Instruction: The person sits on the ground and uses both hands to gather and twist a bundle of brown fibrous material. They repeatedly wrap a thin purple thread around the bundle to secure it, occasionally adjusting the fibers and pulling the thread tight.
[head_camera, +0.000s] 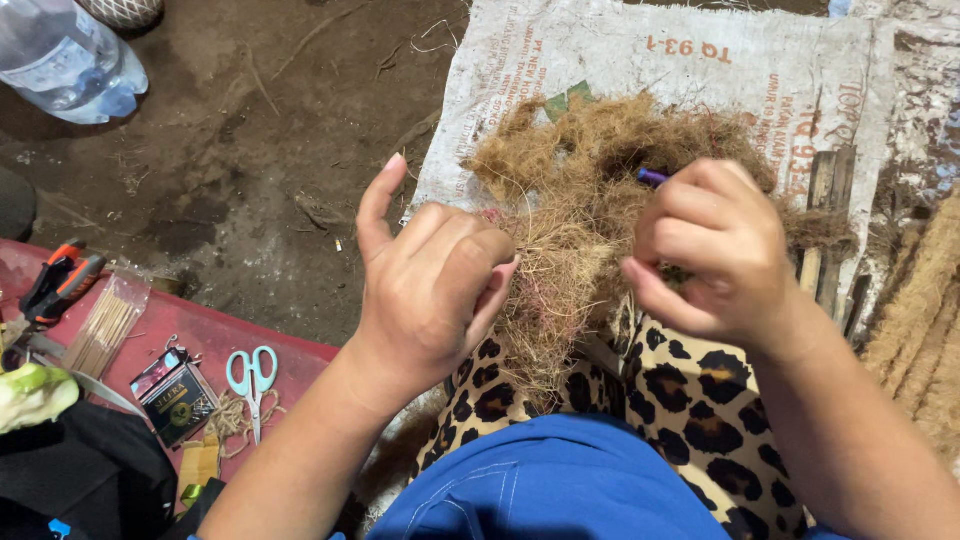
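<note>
We have a clump of coconut fibre (575, 215) between our two hands, lifted over our lap, with the loose bulk of it spreading toward twelve o'clock across a printed woven sack (640, 60) on the dirt floor. Our left hand (430, 285) is curled closed, fingers pressed together around a strand bundle that hangs down at six o'clock over the leopard-print cloth (690, 400), forefinger raised free. Our right hand (715, 250) is bunched too, thumb and fingers pinching a small purple-tipped tool (652, 177), likely a hook or needle, though most of it is hidden in our grip. To do this well, we judge that the left hand should keep the bundle taut and close to the tool's tip, so that the fibres are caught cleanly rather than frayed, and the right should work in short, controlled pulls, since the coir is springy and tangles readily. At eight o'clock, well apart from our hands, a red mat (200, 335) bears mint-handled scissors (252, 380), a small dark box (178, 400), a packet of thin sticks (105, 325) and orange-handled pliers (58, 280); a plastic water bottle (65, 60) lies at ten o'clock, and coils of coir rope (915, 320) at three
</note>
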